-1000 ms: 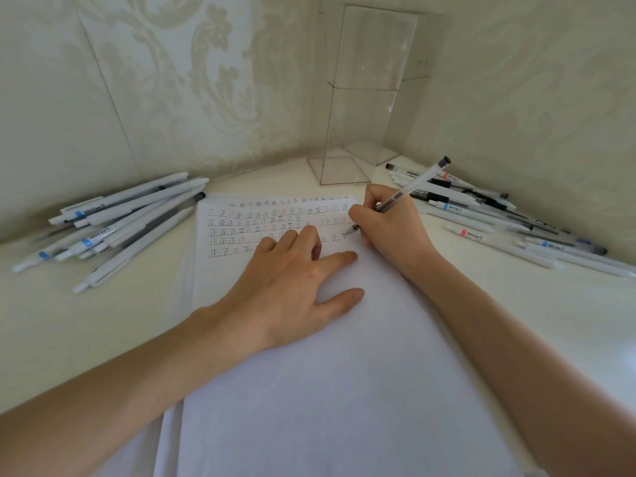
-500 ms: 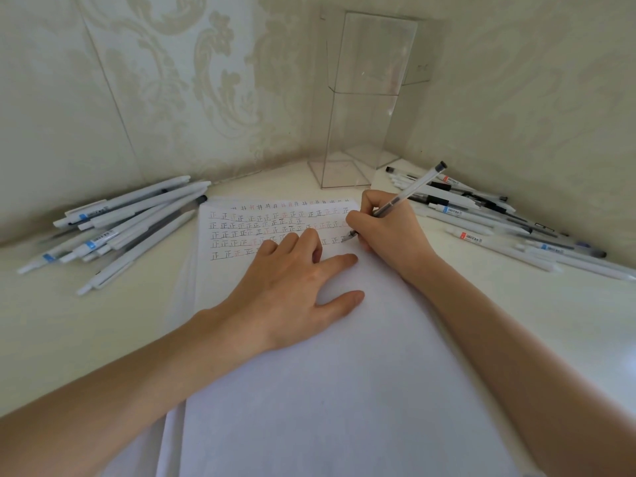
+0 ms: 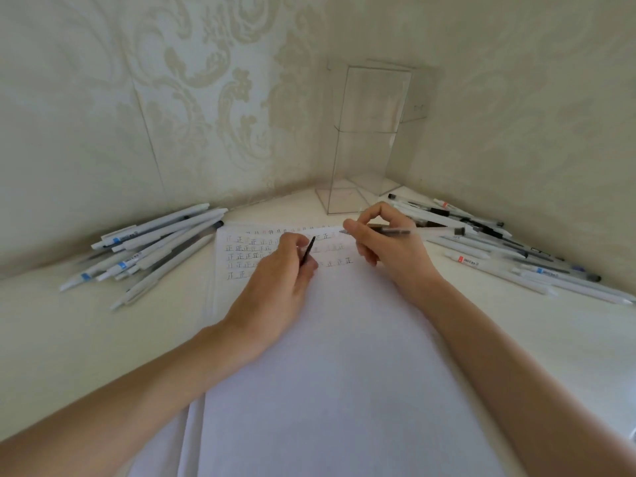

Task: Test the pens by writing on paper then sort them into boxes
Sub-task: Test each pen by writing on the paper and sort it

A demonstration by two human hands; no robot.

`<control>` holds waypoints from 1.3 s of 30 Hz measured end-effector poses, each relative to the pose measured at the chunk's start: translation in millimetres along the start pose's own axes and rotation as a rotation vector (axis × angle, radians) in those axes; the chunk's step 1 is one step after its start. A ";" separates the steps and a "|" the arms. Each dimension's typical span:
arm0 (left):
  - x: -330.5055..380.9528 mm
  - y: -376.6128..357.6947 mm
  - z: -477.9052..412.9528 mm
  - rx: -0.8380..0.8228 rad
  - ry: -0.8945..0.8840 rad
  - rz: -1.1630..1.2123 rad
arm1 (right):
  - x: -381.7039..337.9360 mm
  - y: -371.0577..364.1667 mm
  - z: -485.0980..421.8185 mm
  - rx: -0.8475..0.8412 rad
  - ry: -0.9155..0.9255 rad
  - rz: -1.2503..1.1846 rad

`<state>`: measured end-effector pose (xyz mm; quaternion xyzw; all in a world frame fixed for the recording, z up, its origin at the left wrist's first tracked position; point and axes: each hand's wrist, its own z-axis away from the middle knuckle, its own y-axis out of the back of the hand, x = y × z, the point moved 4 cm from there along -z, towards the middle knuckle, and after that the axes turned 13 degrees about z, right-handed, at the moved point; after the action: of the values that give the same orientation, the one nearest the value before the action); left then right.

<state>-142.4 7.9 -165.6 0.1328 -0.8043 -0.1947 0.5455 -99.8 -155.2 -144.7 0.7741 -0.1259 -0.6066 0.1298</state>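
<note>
Clear box [image 3: 371, 132] stands in the corner. Right grip [image 3: 389, 249] pinches pen [image 3: 395, 231]; left grip [image 3: 275, 290] clenches thin black piece [image 3: 308, 249] over paper [image 3: 344, 373].

Hiding part of the written rows [image 3: 247, 249] and the dark cap's [image 3: 308, 250] lower end behind the left hand [image 3: 278, 287]. Cutting off the paper [image 3: 344, 390] at the bottom edge. Smearing the left pen pile [image 3: 155, 246], print unreadable.

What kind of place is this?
Likely a tabletop in a room corner, perhaps a home: patterned wallpaper, a left pen pile, a right pen pile, a written-on paper sheet, a clear box.
</note>
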 end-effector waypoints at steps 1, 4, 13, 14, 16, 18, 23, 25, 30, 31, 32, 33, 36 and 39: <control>-0.5 3.5 -0.8 0.047 -0.002 0.026 | -3.7 -1.6 1.3 -0.034 0.020 -0.066; -1.3 9.2 0.9 0.118 -0.054 0.010 | -11.4 -5.5 5.8 -0.112 0.007 -0.288; 2.1 10.9 2.1 0.157 -0.106 -0.044 | -17.3 -3.8 11.0 -0.112 0.023 -0.248; 3.0 10.5 2.6 0.150 -0.122 -0.037 | -17.4 -5.7 11.9 -0.128 0.030 -0.221; 5.3 9.0 3.6 0.131 -0.151 -0.043 | -16.7 -10.2 13.0 -0.161 0.032 -0.173; 9.2 7.8 4.5 0.102 -0.181 -0.038 | -16.4 -14.2 14.4 -0.177 0.025 -0.167; 16.5 8.5 8.9 0.036 -0.264 0.038 | -19.6 -20.4 16.2 -0.172 0.037 -0.256; 16.8 10.4 10.3 0.055 -0.296 0.031 | -23.5 -24.4 16.7 -0.187 0.066 -0.233; 22.4 9.4 12.4 0.110 -0.320 0.023 | -28.0 -24.0 17.8 -0.196 0.082 -0.243; 23.9 10.0 10.9 0.125 -0.315 0.038 | -28.0 -23.3 18.3 -0.199 0.090 -0.235; 24.4 12.2 8.4 0.148 -0.306 0.040 | -27.8 -22.8 18.6 -0.199 0.100 -0.222; 24.5 16.8 4.8 0.187 -0.294 0.028 | -26.7 -21.9 18.1 -0.190 0.111 -0.191; 11.2 52.2 -3.1 0.404 -0.232 -0.048 | -19.0 -19.4 16.1 -0.145 0.156 0.075; -19.4 103.0 -2.0 0.563 -0.093 -0.237 | -9.7 -17.5 13.1 -0.108 0.183 0.294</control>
<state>-133.5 107.4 -133.8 0.3625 -0.8295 -0.0323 0.4236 -114.1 -136.0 -145.1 0.7913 -0.1924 -0.5141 0.2693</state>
